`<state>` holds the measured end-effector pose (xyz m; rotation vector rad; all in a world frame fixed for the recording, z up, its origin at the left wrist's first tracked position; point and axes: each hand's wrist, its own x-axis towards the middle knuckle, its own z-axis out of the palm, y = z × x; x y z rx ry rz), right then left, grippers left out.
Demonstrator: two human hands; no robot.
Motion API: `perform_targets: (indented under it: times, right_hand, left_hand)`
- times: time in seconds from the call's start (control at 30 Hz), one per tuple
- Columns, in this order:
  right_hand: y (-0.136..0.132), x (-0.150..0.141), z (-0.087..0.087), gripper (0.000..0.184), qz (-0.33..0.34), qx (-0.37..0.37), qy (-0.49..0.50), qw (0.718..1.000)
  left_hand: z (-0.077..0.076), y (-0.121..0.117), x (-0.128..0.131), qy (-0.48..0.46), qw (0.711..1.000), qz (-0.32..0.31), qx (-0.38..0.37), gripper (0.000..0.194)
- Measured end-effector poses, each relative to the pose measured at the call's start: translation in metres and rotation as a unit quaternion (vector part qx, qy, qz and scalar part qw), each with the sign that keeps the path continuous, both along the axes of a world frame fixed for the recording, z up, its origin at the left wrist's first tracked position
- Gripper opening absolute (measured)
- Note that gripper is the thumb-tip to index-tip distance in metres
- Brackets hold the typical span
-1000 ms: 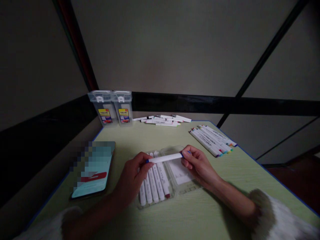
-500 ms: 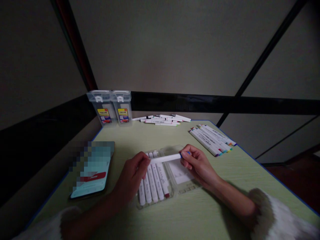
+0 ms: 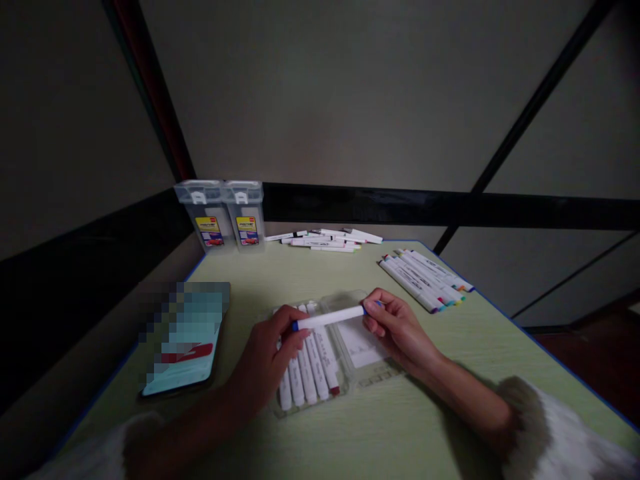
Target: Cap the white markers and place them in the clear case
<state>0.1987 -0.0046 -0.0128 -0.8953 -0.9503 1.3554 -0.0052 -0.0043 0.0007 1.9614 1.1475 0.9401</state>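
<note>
A white marker [image 3: 330, 318] with blue ends is held nearly level between my hands. My right hand [image 3: 395, 327] pinches its right end between thumb and fingers. At the other blue end, my left hand [image 3: 267, 347] has its thumb and forefinger loosely around the tip, which now shows between them. Below lies an open clear plastic case [image 3: 345, 381]. Several white markers [image 3: 307, 373] lie side by side in its left half, one with a dark red end. A white paper insert [image 3: 357, 345] sits in the right half, partly covered by my right hand.
Two lidded clear containers [image 3: 243, 223] stand at the back left. Loose markers [image 3: 325, 241] lie in a heap at the back. More markers [image 3: 420, 277] lie in a row at the right. A phone or tablet [image 3: 195, 353] with a lit screen rests at left on the table [image 3: 380, 433].
My left thumb has dropped away from the forefinger, uncovering the marker's blue left end. My right hand keeps its pinch in nearly the same place.
</note>
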Motion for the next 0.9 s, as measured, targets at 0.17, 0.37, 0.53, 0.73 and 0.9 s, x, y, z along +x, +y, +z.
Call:
perform_targets:
  times: [0.17, 0.37, 0.53, 0.73, 0.9]
  right_hand:
    - [-0.0005, -0.0005, 0.0013, 0.025, 0.003, 0.007, 0.006, 1.0]
    - [-0.0011, -0.0017, 0.0021, 0.027, 0.007, 0.002, 0.0, 1.0]
    - [-0.0021, -0.0028, 0.0019, 0.026, 0.004, 0.012, -0.018, 1.0]
    - [-0.0037, -0.0025, 0.0037, 0.024, -0.001, 0.025, -0.038, 0.999]
    - [-0.0024, -0.0014, 0.0029, 0.023, 0.0, 0.031, -0.029, 0.999]
  left_hand:
    - [0.0009, -0.0009, 0.0001, 0.012, 1.0, -0.006, 0.021, 0.009]
    - [0.0023, -0.0029, -0.0001, 0.01, 1.0, 0.007, 0.003, 0.011]
    - [0.0065, -0.0015, 0.002, 0.003, 0.999, 0.022, -0.023, 0.016]
    - [0.0062, 0.002, 0.0036, 0.006, 1.0, 0.016, -0.025, 0.03]
    - [0.0029, 0.0018, 0.0025, 0.016, 0.999, 0.008, -0.029, 0.032]
